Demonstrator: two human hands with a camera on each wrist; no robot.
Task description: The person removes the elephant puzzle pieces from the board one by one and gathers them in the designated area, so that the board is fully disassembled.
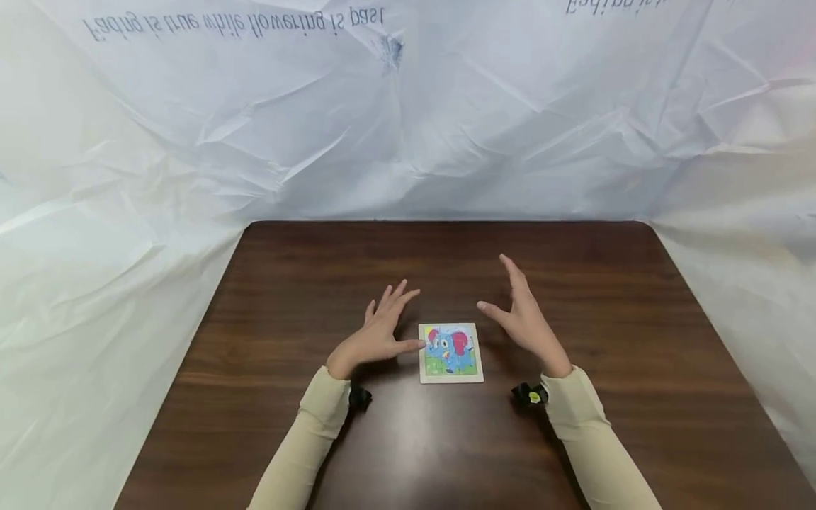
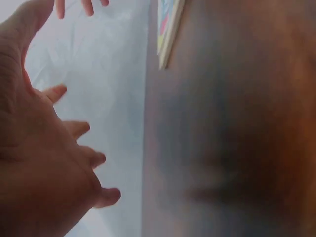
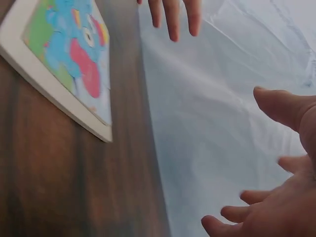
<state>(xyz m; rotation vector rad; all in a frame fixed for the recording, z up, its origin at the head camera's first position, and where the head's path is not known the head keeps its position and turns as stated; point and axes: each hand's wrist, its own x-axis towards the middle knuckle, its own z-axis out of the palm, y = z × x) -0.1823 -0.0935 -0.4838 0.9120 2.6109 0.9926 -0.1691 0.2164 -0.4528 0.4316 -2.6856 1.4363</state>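
A small square jigsaw puzzle (image 1: 451,353) with a blue elephant picture and a pale wooden border lies flat on the brown table (image 1: 408,439). To its left hovers my left hand (image 1: 376,340), fingers spread, with the thumb tip by the puzzle's left edge; whether it touches cannot be told. On the other side my right hand (image 1: 528,322) is raised with thumb and fingers apart and nothing in it. The right wrist view shows the puzzle (image 3: 74,54) assembled in its tray, apart from the right hand (image 3: 281,197). Only a corner of the puzzle (image 2: 169,34) appears in the left wrist view.
White wrinkled sheeting (image 1: 408,142) with printed lettering hangs behind the table and along both sides. Dark straps with small devices circle both wrists, the right one (image 1: 530,395) bearing a yellow mark. Bare wood surrounds the puzzle.
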